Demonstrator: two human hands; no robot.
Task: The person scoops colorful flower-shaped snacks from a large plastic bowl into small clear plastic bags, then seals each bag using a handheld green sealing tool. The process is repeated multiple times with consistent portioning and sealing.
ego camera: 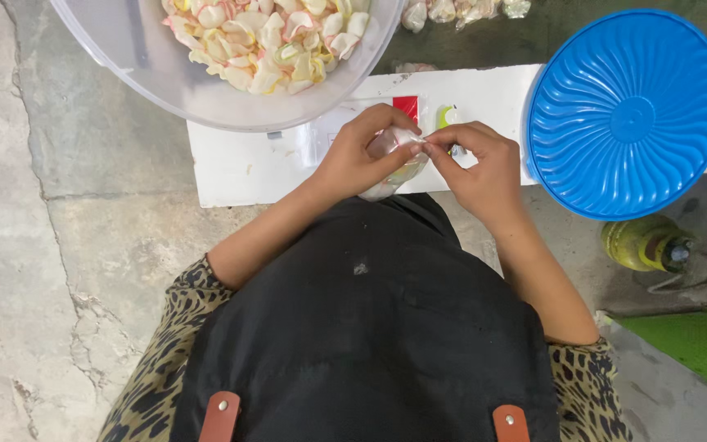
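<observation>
Nearest the camera was the person's black apron with leopard-print sleeves, and just past it both hands met over the edge of the white bench (231,168). The left hand (362,155) was closed around a small clear plastic bag (390,176) of chips, holding its body from the side. The right hand (480,164) pinched the bag's top between thumb and fingertips, so both were shut on the same thing. The bag sat right between the two hands, its long axis running diagonally, from its fat end down toward the person's body up to the neck at the right hand's fingertips. Neither hand was really nearer, both were touching it.

Just beyond the fingers lay flat printed labels (407,106) on the bench. Off to the right of the right hand sat a ribbed blue lid (628,110). Farther out, past the left hand, was a big clear bowl (124,57) full of pale pink and yellow chips (267,37).
</observation>
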